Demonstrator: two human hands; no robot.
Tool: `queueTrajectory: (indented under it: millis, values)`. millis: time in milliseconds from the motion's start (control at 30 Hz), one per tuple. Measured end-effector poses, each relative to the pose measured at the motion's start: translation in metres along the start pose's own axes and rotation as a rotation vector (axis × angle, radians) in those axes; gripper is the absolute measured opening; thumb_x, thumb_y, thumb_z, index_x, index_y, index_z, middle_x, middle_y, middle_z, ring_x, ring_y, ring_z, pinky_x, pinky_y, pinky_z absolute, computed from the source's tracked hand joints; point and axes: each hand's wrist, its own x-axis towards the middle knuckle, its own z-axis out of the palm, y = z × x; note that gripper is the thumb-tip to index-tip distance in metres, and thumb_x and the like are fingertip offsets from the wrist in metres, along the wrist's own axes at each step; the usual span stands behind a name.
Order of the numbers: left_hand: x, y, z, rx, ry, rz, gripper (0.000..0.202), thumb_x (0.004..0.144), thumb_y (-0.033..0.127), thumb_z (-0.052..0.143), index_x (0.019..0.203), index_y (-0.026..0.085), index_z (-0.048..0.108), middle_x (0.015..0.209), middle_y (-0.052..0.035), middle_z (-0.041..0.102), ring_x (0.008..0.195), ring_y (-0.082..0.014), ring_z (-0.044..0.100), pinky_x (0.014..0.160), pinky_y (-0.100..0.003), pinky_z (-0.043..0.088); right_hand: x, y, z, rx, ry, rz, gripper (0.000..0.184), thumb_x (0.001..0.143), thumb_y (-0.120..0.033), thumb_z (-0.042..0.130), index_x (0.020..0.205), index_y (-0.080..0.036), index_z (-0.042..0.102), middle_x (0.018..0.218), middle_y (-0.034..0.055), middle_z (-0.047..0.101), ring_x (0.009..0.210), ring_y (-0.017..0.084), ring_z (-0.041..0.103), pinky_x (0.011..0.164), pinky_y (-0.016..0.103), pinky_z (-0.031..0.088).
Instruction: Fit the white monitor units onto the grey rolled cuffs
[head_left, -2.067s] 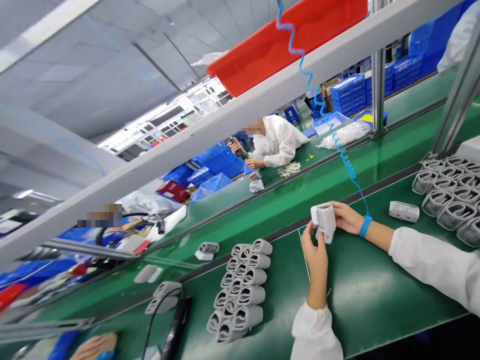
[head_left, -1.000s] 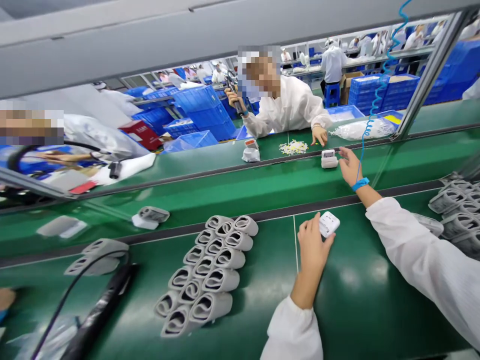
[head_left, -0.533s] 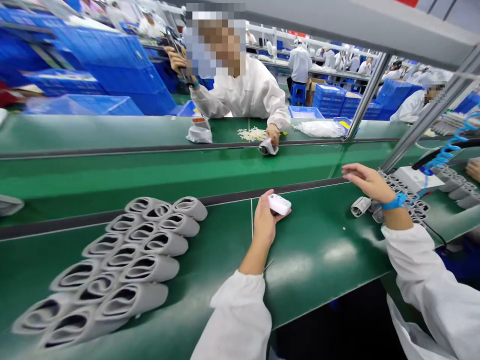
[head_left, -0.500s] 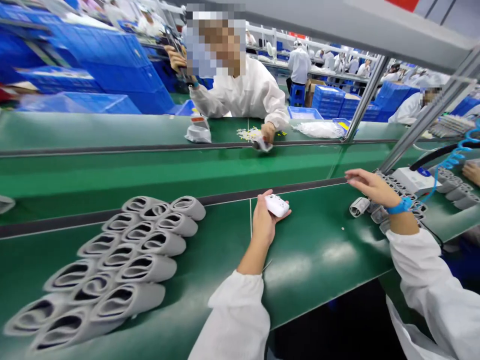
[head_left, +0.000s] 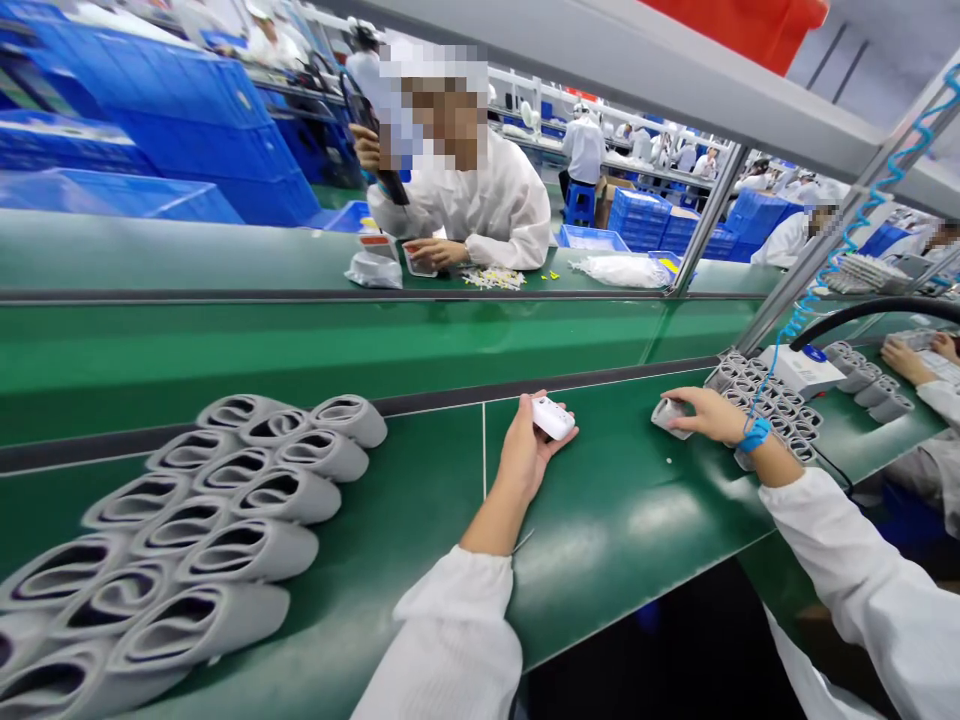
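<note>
A small white plastic device (head_left: pixel 553 418) with holes on its upper face rests in my left hand (head_left: pixel 519 455), the fingers curled round it above the green work surface. Over on the right, my right hand (head_left: pixel 714 415), with a blue wristband, grips a rolled grey cuff (head_left: pixel 666 416) between thumb and fingers. This cuff stands apart from a block of similar rolled cuffs (head_left: pixel 780 395) just behind the hand. Larger grey cuffs (head_left: pixel 330 455), rolled and laid in rows, cover the left side of the surface.
A white box (head_left: pixel 802 370) stands behind the right-hand cuffs, with a coiled blue cord (head_left: pixel 847 225) hanging near it. A metal post (head_left: pixel 787 265) rises there. Across the green belt (head_left: pixel 300 345), a co-worker (head_left: pixel 502 195) sits by small white and yellow pieces (head_left: pixel 495 279).
My right hand has moved left and down and taken hold of the nearest small rolled cuff. My left hand still holds the white device. The co-worker's hand has shifted left.
</note>
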Motion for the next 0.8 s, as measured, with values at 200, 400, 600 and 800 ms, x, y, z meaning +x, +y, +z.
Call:
queueTrajectory:
  millis: [200, 400, 600, 800]
  values:
    - [-0.001, 0.002, -0.001, 0.046, -0.03, -0.048, 0.066, 0.108, 0.075, 0.051, 0.138, 0.018, 0.063, 0.11, -0.016, 0.08, 0.093, -0.0301, 0.083, 0.085, -0.052, 0.071, 0.031, -0.048, 0.075, 0.645, -0.19, 0.023, 0.062, 0.079, -0.044, 0.096, 0.134, -0.022, 0.079, 0.126, 0.0103, 0.082, 0.116, 0.033, 0.078, 0.102, 0.048, 0.065]
    - [-0.01, 0.0, -0.002, 0.121, -0.067, -0.164, 0.051, 0.098, 0.062, 0.078, 0.121, 0.019, 0.065, 0.11, -0.0142, 0.08, 0.099, -0.0292, 0.081, 0.083, -0.049, 0.073, 0.045, -0.063, 0.139, 0.849, 0.046, -0.08, 0.06, 0.078, -0.051, 0.096, 0.126, -0.028, 0.07, 0.128, 0.01, 0.078, 0.12, 0.033, 0.075, 0.111, 0.05, 0.059]
    - [-0.016, 0.001, -0.005, 0.16, -0.173, -0.191, 0.062, 0.079, 0.046, 0.101, 0.121, 0.022, 0.063, 0.114, -0.0101, 0.077, 0.097, -0.0246, 0.078, 0.083, -0.044, 0.072, 0.03, -0.065, 0.141, 0.73, 0.165, -0.23, 0.05, 0.088, -0.048, 0.092, 0.127, -0.034, 0.065, 0.133, 0.0121, 0.069, 0.131, 0.037, 0.068, 0.116, 0.057, 0.056]
    - [-0.016, -0.007, -0.009, 0.345, -0.185, 0.046, 0.07, 0.073, 0.04, 0.1, 0.13, 0.023, 0.062, 0.116, -0.0082, 0.075, 0.098, -0.0253, 0.075, 0.094, -0.043, 0.064, 0.023, -0.068, 0.138, 0.507, 0.171, -0.389, 0.043, 0.091, -0.042, 0.09, 0.125, -0.038, 0.065, 0.146, 0.0124, 0.063, 0.147, 0.041, 0.056, 0.127, 0.065, 0.044]
